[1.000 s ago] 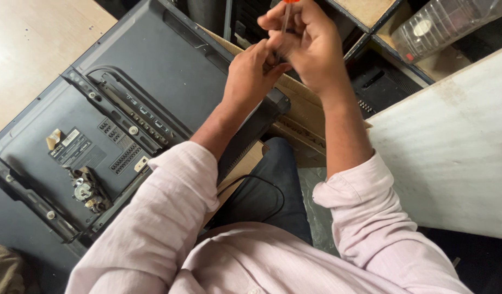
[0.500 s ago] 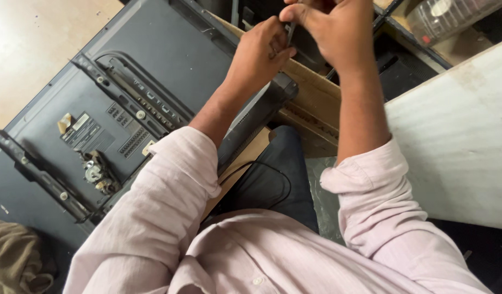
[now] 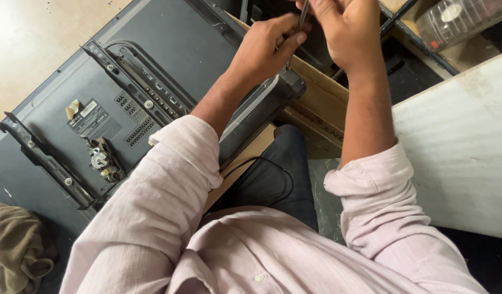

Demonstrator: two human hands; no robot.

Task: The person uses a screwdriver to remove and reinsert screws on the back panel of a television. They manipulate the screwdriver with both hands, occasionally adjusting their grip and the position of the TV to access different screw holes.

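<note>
Head view: at top centre, the left hand [image 3: 264, 46] and right hand [image 3: 343, 32] both pinch a thin metal tool shaft [image 3: 302, 13], steadying it above the flat television's [image 3: 126, 92] upturned back near the cardboard box [image 3: 316, 103].

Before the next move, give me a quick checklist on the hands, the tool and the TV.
1. Left hand on the tool shaft: ok, fingertips pinch the thin shaft.
2. Right hand gripping the tool from above: ok, closed around it.
3. Tool tip seated: cannot tell, hidden behind the left hand.
4. TV lying back-up, steady: ok, flat on the floor.
5. Black box under the hands: ok, resting on the cardboard.
6. Cable across the lap: not ok, loose loop near the left sleeve.
</note>
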